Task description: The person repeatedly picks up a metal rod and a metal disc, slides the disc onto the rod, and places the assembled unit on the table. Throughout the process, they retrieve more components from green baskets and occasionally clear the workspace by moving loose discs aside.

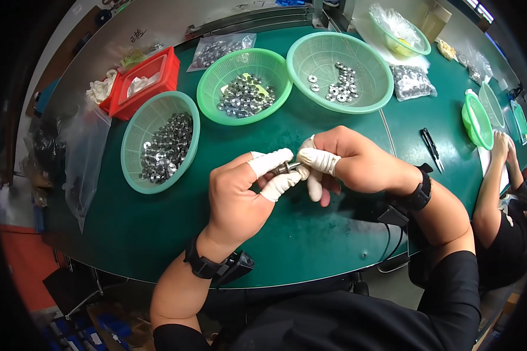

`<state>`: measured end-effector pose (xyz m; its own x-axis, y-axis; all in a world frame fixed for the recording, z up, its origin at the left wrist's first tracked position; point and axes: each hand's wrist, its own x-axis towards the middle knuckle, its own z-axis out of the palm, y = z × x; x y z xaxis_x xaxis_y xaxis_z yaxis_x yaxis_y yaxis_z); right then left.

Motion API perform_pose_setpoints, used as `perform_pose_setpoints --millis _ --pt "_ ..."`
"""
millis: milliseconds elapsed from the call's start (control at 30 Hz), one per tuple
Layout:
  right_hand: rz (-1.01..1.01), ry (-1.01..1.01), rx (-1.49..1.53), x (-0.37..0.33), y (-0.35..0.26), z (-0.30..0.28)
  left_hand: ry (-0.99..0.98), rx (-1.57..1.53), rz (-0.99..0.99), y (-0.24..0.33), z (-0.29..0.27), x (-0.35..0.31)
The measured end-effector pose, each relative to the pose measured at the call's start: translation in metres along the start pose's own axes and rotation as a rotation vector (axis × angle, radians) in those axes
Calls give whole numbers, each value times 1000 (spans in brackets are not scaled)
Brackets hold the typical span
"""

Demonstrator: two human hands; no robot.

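My left hand [235,196], with white finger cots on its thumb and fingers, pinches a small shiny metal part [284,168] above the green table. From the other side my right hand [357,162], also in finger cots, closes on the thin, rod-like end of the same part. Its exact kind is too small to make out, and the fingertips hide some of it. Beyond my hands stand a pale green basket [126,153] heaped with small metal parts, a brighter green basket [202,99] holding shiny round pieces, and a large basket [373,92] with several metal rings.
A red bin [136,93] and a clear plastic bag [85,158] sit at the left. Bags of metal parts [413,82] lie at the back. Black pens [432,149] rest on the green table [310,245]. A co-worker's arms [490,181] are at the far right.
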<state>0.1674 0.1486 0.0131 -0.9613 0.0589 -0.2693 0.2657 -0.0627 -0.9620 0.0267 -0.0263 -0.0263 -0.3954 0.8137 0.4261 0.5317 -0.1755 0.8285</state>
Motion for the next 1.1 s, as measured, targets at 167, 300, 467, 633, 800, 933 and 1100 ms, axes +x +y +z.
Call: perform_pose_setpoints --millis 167,300,467,633,800,933,1100 --pt "23 21 -94 1 -1 3 10 -39 -23 -4 0 -3" --pt "-1 41 -105 3 7 9 22 -106 -30 -6 6 -4" --pt "-135 166 -189 -4 2 1 -53 -419 -195 -8 11 -10" --pt "-581 316 -981 -12 -9 -4 -283 -847 -669 -2 -6 1" --pt "-596 249 -1340 -17 -14 3 -354 -1080 -869 -1 -4 -1" --pt "-588 243 -1346 -18 -18 3 -353 -1135 -864 -2 -3 0" --pt "-462 97 -1125 -25 -28 -5 -263 -1124 -818 -3 -9 5"
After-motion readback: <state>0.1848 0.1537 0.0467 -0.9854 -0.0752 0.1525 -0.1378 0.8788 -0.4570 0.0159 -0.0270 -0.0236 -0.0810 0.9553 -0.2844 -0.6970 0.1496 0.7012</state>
